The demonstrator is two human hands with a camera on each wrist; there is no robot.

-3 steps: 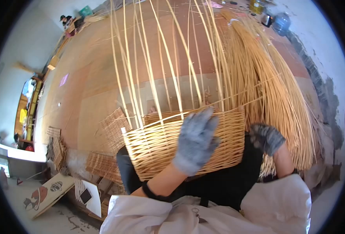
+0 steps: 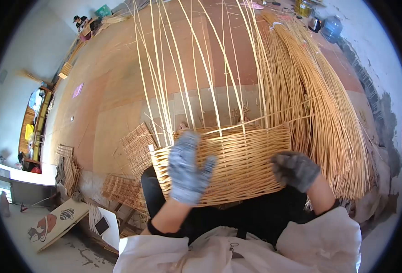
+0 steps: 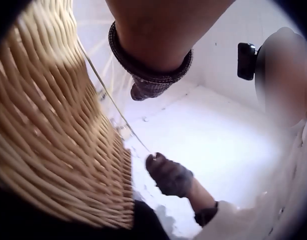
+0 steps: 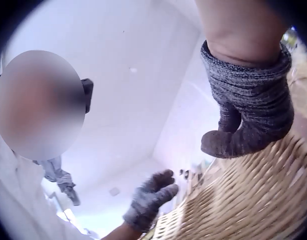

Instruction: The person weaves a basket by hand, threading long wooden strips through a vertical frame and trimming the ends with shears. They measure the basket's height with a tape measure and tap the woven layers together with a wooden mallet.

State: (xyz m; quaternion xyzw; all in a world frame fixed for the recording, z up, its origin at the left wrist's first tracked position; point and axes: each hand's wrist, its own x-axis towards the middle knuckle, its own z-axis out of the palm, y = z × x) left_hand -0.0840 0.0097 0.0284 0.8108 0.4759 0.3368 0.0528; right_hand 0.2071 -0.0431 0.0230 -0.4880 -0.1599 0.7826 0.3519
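Note:
A wicker piece (image 2: pixel 242 168) of woven rods lies across the person's lap, several long uprights (image 2: pixel 210 98) rising from its far edge. Over its left part is the gloved left hand (image 2: pixel 189 168), fingers extended and thumb apart; the right wrist view also shows this left hand (image 4: pixel 151 200) spread. The gloved right hand (image 2: pixel 296 170) is at the right edge with bent fingers, close to the weave (image 4: pixel 243 200) in the right wrist view. In the left wrist view a thin strand (image 3: pixel 111 92) reaches the right hand (image 3: pixel 168 175); whether it is held cannot be told.
A large bundle of loose rods (image 2: pixel 310 91) lies at the right, beside the wall. Other woven pieces (image 2: pixel 123 191) are on the left. A painted board (image 2: pixel 57 225) stands at the lower left, and another person (image 2: pixel 85 27) is at the far left.
The left hand has moved left across the weave from its middle. The right hand has shifted left, to the right edge of the wicker piece.

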